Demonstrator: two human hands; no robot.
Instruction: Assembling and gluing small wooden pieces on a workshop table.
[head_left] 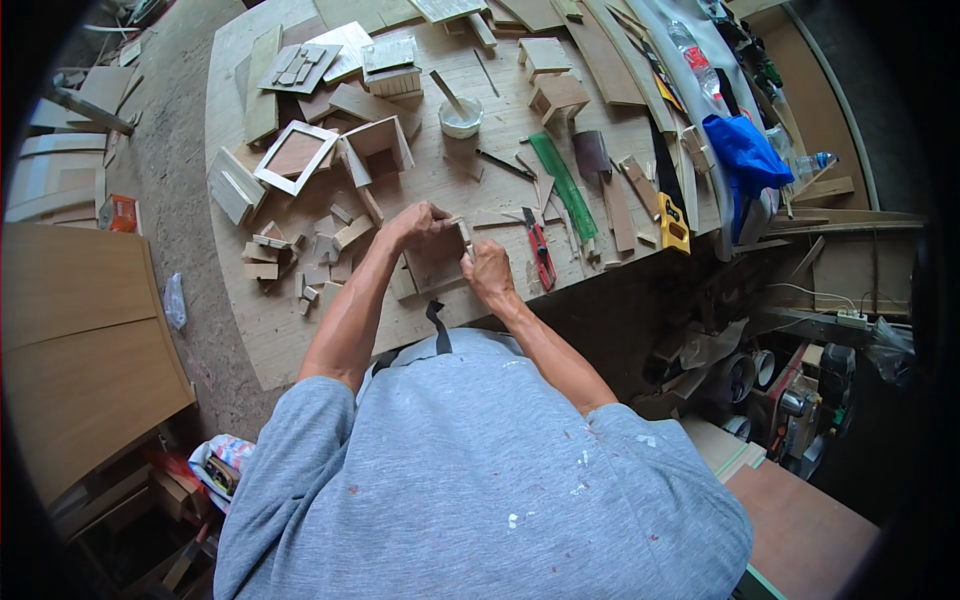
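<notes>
Close to the near edge of the wooden worktable [330, 340], a small wooden box [435, 262] sits between my hands. My left hand [418, 224] is closed on the box's far upper edge. My right hand [488, 272] grips its right side, fingers curled around a thin light wooden strip or wall edge; which of the two is hard to make out. Right of that hand lies a red utility knife [540, 250]. Beyond the box stands an open wooden frame piece [382, 150], and a white pot [461, 118] with a stick in it is farther off.
Wood offcuts [325, 245] lie in a heap at left, near a white square frame [296, 158]. A green strip [562, 185], a yellow-handled saw [674, 222] and a blue bag [745, 155] line the right. Small wooden boxes [558, 97] stand farther back.
</notes>
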